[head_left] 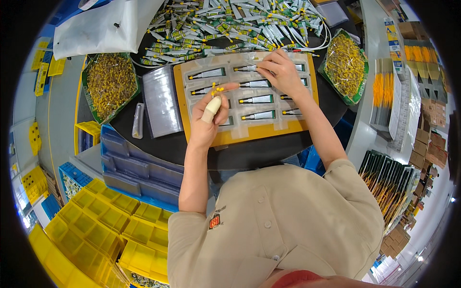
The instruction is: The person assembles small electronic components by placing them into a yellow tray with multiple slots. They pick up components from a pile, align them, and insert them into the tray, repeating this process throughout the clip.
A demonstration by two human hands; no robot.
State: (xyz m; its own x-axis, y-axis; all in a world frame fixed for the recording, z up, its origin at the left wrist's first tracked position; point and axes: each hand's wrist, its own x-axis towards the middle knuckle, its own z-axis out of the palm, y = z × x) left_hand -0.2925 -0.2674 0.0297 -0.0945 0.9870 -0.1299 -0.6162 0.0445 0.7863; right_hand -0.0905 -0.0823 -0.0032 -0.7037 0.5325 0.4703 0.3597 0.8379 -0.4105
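My left hand [210, 113], with a pale finger cot on its thumb, is closed around several small yellow-headed pieces [217, 89]. It hovers over the left part of a yellow-edged tray [247, 138]. Rows of small white tubes [258, 115] with green ends and yellow tips lie in the tray's clear pockets. At the tray's far side my right hand [281, 73] has its fingertips drawn together beside a tube [245, 68] in the back row. Whatever those fingertips hold is too small to make out. My left hand hides some of the pockets.
A big pile of similar tubes [230, 24] covers the table's far side. Bags of yellow-headed pieces stand left [109, 84] and right [345, 67]. Clear plastic sheets [163, 103] lie left of the tray. Yellow bins [101, 216] are at lower left; packed cards [386, 182] stand right.
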